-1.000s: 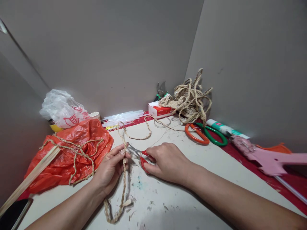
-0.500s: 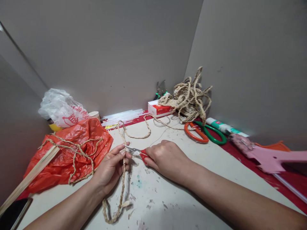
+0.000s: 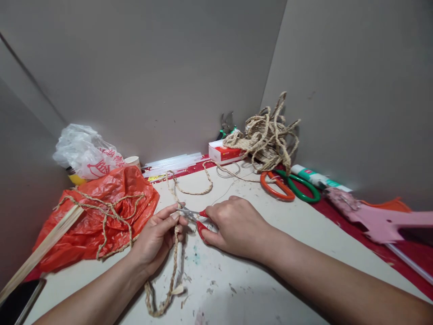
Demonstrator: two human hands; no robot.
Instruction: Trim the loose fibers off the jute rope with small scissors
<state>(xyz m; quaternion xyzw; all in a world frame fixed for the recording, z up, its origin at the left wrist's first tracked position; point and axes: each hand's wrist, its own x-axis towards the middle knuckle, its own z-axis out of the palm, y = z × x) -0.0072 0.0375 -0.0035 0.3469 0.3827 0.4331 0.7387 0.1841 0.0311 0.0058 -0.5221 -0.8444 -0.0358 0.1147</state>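
Observation:
Between thumb and fingers, my left hand pinches a braided straw cord. One part of the cord hangs down and loops on the table below the hand; the other runs away toward the back. My right hand grips small red-handled scissors, its fingers in the handles. The scissors' blades are spread at the cord, just above my left fingertips. Whether they touch the strands is hard to make out.
On the left, more cord lies over a red plastic bag beside flat wooden strips. Behind are clear glue sticks, a red-white box and a heap of braided rope. Large orange-and-green-handled scissors and a pink glue gun lie right.
The red scissors have opened wider, their handles spreading apart in my right hand. My left hand keeps its pinch on the cord with hardly any movement.

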